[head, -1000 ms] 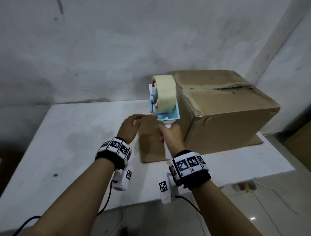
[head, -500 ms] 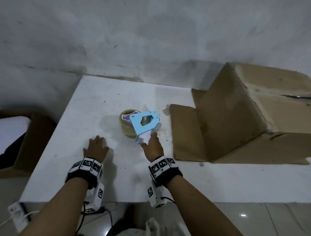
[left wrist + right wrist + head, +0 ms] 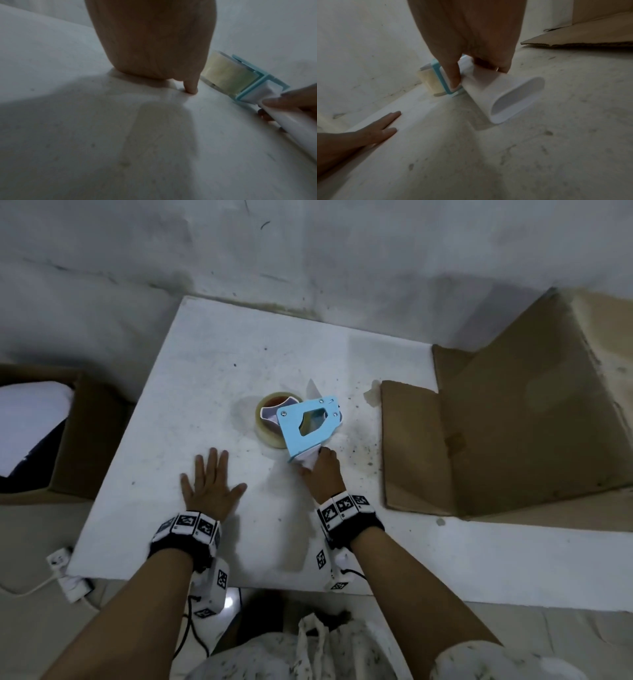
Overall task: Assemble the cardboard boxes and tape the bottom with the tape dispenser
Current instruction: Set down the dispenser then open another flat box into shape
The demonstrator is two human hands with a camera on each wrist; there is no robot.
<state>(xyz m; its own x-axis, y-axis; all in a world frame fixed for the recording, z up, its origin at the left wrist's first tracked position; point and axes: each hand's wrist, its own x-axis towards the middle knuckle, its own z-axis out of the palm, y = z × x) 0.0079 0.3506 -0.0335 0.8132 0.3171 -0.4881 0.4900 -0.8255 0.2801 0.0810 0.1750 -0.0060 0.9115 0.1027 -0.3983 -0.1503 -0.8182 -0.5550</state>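
Note:
A blue tape dispenser (image 3: 308, 422) with a clear tape roll (image 3: 228, 73) lies on its side on the white table (image 3: 205, 378). My right hand (image 3: 322, 470) grips its white handle (image 3: 496, 92), thumb and fingers curled round it. My left hand (image 3: 209, 484) rests flat on the table, fingers spread, a hand's width left of the dispenser. The assembled cardboard box (image 3: 534, 412) stands at the table's right, with one flap (image 3: 411, 446) lying flat toward the dispenser.
An open cardboard box (image 3: 82, 436) holding something white stands on the floor at the left. A white power strip (image 3: 65, 573) with its cable lies below the table's front left corner. A grey wall runs behind the table.
One second ago my right hand held the dispenser upright against the box. It has since been laid on its side on the table, and my left hand has left the flap and spread flat.

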